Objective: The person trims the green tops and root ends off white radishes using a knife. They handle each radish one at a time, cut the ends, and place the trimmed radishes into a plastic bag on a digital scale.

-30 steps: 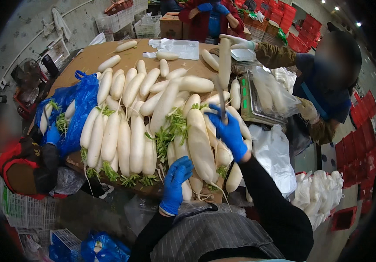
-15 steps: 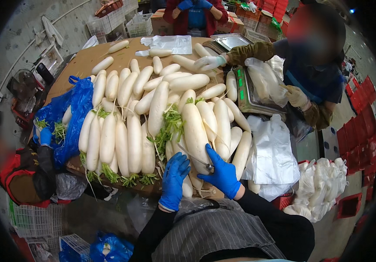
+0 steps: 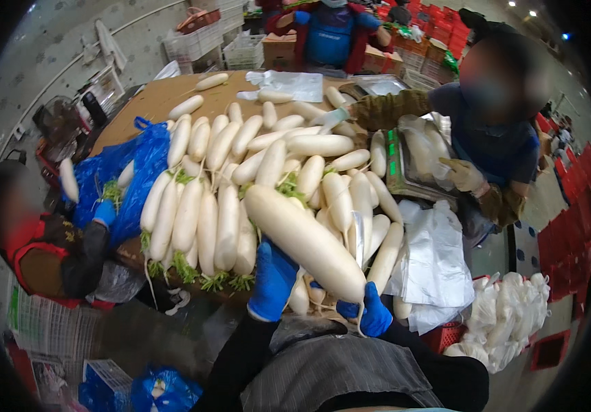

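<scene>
A large white daikon radish (image 3: 306, 240) is lifted over the pile, slanting from far left to near right. Its thin root tail hangs at the near end. My left hand (image 3: 272, 280) is closed around its underside, with the fingers partly hidden by the radish. Beside the root end, my right hand (image 3: 372, 314) is closed on a knife (image 3: 359, 237). The narrow blade points up and away behind the radish, while the grip is hidden. Beneath and beyond lie several more daikon radishes (image 3: 228, 226), some with green leaf stubs (image 3: 240, 282).
A blue plastic bag (image 3: 146, 147) lies at the left by a co-worker's gloved hand (image 3: 105, 212). At the right, another co-worker's gloved hand (image 3: 465, 176) touches a bagged radish on a scale (image 3: 397, 172). Clear bags (image 3: 433, 264) are stacked nearer; filled bags (image 3: 505, 319) stand beyond the table edge.
My left hand has gripped the large radish and raised it off the pile, tilting it toward the right. My right hand has moved slightly lower with the knife. The person opposite has moved their hands apart.
</scene>
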